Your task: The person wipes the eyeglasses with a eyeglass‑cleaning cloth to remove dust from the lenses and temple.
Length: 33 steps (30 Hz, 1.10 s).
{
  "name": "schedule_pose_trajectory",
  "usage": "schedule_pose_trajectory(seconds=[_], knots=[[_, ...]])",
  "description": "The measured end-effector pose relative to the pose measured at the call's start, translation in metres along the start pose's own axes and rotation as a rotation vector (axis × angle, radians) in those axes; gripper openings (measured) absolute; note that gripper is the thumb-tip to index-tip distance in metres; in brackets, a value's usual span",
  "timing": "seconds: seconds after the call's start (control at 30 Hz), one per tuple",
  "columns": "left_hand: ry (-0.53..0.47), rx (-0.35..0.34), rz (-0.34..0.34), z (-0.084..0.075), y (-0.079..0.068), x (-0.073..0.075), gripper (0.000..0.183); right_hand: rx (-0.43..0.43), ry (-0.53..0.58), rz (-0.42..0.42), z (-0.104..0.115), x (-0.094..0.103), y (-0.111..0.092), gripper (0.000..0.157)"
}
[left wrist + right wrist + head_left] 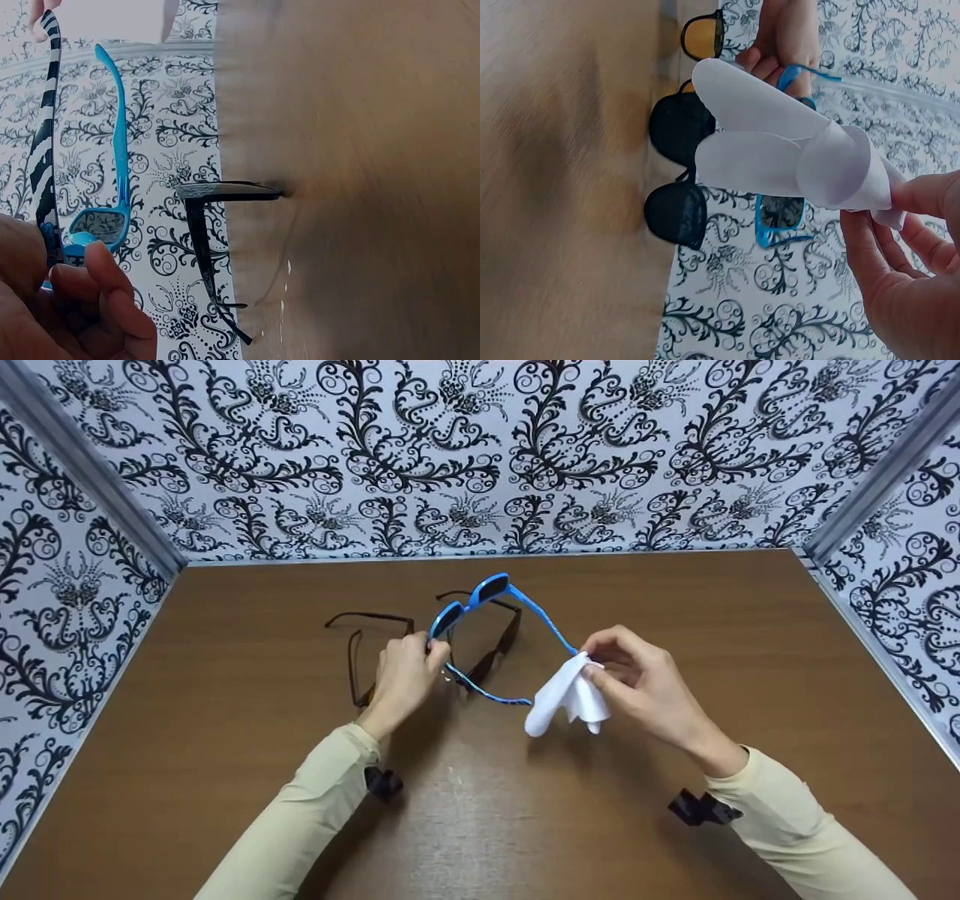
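Observation:
My left hand [403, 679] grips a pair of blue-framed sunglasses [541, 616] by the near lens corner, beside the hinge. They are raised above the table with dark lenses facing away and both arms unfolded towards me. Black and white stripes run along one arm's inner side [45, 142], seen in the left wrist view. Between thumb and fingers, my right hand [654, 686] pinches a white cloth [562, 694] that hangs down in folds. The cloth is right at the tips of the sunglasses' arms and overlaps one in the head view.
On the brown table [480, 825] behind the blue pair lie black sunglasses [510, 631] with unfolded arms. Left of them, partly hidden by my left hand, are dark-framed glasses [375, 616] with orange lenses [700, 39]. Patterned walls [465, 457] enclose the back and sides.

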<state>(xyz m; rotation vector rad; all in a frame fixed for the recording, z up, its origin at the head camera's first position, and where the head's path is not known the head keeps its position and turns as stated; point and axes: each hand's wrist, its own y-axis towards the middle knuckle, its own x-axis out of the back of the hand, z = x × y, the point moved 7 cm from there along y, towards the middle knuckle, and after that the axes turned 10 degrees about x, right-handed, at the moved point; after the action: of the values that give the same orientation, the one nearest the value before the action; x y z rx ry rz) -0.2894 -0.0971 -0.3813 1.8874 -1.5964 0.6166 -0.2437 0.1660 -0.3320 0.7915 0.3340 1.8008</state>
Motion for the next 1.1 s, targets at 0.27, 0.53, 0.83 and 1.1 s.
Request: schedule_pose_trajectory(seconds=[0.27,0.53,0.83,1.1], knots=[[0.011,-0.03,0.033,-0.007,-0.006,-0.002,0.027,0.266,-0.28,0.116,0.006,-0.002,0.008,0.023],[0.011,-0.088,0.084,-0.016,-0.015,-0.005,0.026,0.399,-0.51,0.16,0.005,0.0,0.013,0.024],[0.034,-0.216,0.103,-0.035,-0.034,-0.01,0.022,0.463,-0.629,0.173,-0.004,-0.001,0.019,0.025],[0.06,-0.269,0.104,-0.046,-0.048,-0.012,0.026,0.555,-0.702,0.145,-0.002,-0.005,0.02,0.02]])
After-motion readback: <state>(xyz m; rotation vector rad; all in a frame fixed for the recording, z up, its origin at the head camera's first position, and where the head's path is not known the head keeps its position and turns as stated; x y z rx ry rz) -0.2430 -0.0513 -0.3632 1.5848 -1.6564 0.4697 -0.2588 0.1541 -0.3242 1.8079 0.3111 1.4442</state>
